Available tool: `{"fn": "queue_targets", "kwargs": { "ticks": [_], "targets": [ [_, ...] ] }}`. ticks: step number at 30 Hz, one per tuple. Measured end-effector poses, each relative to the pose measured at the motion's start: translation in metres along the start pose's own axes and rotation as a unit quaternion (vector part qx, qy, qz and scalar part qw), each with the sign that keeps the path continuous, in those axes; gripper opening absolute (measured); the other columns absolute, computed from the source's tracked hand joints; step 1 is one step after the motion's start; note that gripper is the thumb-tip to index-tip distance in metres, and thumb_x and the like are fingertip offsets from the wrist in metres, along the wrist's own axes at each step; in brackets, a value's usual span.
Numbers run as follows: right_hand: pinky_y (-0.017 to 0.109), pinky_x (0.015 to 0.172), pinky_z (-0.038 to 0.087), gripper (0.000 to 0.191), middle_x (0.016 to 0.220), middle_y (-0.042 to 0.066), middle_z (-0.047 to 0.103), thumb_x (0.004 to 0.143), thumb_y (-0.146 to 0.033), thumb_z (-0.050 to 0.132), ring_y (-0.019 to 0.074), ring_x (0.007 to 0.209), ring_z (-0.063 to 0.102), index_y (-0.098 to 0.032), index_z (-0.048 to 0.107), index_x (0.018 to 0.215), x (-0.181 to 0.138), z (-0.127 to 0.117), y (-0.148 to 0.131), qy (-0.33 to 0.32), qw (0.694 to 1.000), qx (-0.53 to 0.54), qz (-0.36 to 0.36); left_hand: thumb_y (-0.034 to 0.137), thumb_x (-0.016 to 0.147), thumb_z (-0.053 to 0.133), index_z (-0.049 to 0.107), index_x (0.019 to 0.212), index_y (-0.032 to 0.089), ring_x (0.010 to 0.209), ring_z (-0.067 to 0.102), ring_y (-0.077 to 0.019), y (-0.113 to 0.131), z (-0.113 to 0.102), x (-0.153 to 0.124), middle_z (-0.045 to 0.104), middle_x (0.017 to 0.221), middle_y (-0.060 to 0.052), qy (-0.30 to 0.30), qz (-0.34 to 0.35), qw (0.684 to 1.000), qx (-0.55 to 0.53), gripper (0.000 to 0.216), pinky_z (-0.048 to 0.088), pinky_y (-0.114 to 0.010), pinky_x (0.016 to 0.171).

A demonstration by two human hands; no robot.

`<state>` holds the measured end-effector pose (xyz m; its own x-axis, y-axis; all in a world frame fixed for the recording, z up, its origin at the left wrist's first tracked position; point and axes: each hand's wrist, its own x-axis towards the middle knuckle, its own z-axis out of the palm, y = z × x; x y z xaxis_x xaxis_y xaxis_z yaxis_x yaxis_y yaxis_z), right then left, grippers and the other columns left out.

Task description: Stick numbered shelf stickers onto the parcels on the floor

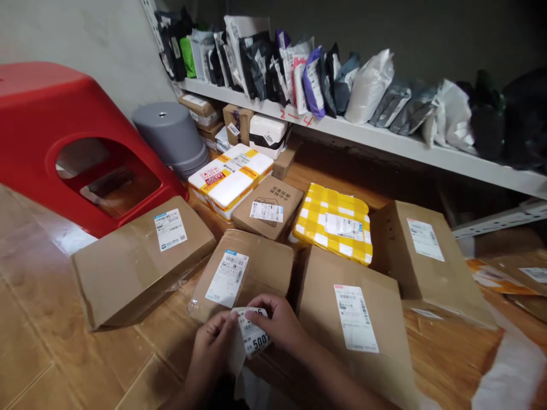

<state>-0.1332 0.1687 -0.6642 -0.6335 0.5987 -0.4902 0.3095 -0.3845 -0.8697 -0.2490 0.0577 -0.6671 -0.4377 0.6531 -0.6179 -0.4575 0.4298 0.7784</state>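
At the near edge of the floor, both hands pinch one small white sticker (253,333) printed with black digits: left hand (212,348) grips its left side along with a strip of backing paper hanging below, right hand (276,323) holds the top right corner between thumb and fingers. Sticker sits just off the near edge of the small brown box (248,273), not yet stuck down. That box already carries a shipping label (227,278) on its left half, so I'd land the sticker on bare cardboard to the right, barcode uncovered. Peel from one corner, keep it taut, press from one edge across to avoid bubbles. Around it: larger box (141,256) to the left, flat box (354,319) to the right, yellow checked parcel (333,222) behind, red stool (64,131) at far left.
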Motion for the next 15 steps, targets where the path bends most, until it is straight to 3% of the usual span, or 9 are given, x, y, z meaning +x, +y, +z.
{"fn": "queue_targets", "kwargs": {
  "ticks": [3, 6, 11, 15],
  "targets": [
    [0.028, 0.062, 0.043, 0.05, 0.068, 0.0, 0.067, 0.052, -0.06, 0.081, 0.0137, 0.063, 0.057, -0.017, 0.067, 0.074, 0.005, 0.001, 0.002, 0.011, 0.996, 0.086, 0.033, 0.064, 0.044, 0.085, 0.074, 0.074, 0.014, 0.06, 0.063, -0.0192, 0.014, 0.004, 0.005, 0.071, 0.063, -0.005, -0.019, -0.021, 1.0, -0.01, 0.06, 0.051, -0.026, 0.056],
    [0.024, 0.056, 0.037, 0.061, 0.062, -0.003, 0.064, 0.046, -0.07, 0.079, 0.0094, 0.056, 0.051, -0.016, 0.068, 0.071, 0.006, -0.003, -0.001, 0.006, 0.989, 0.13, 0.076, 0.062, 0.045, 0.085, 0.075, 0.076, 0.014, 0.058, 0.063, -0.0188, 0.019, 0.004, 0.008, 0.072, 0.065, -0.006, -0.025, -0.04, 0.999, -0.021, 0.058, 0.052, -0.028, 0.057],
    [0.022, 0.047, 0.024, 0.061, 0.056, -0.006, 0.059, 0.043, -0.068, 0.081, 0.0043, 0.046, 0.038, -0.015, 0.069, 0.072, 0.006, -0.011, -0.009, -0.033, 0.99, 0.106, 0.092, 0.063, 0.045, 0.084, 0.074, 0.071, 0.014, 0.056, 0.063, -0.0183, 0.019, -0.001, 0.008, 0.071, 0.062, -0.006, -0.018, -0.039, 0.999, -0.025, 0.057, 0.052, -0.028, 0.055],
    [0.023, 0.046, 0.022, 0.057, 0.057, -0.005, 0.059, 0.047, -0.065, 0.081, 0.0044, 0.046, 0.037, -0.015, 0.068, 0.073, 0.005, -0.009, -0.009, -0.03, 0.992, 0.095, 0.074, 0.067, 0.044, 0.082, 0.072, 0.068, 0.014, 0.054, 0.062, -0.0187, 0.021, -0.002, 0.006, 0.069, 0.059, -0.005, -0.017, -0.049, 0.998, -0.019, 0.059, 0.052, -0.029, 0.053]
  ]
}}
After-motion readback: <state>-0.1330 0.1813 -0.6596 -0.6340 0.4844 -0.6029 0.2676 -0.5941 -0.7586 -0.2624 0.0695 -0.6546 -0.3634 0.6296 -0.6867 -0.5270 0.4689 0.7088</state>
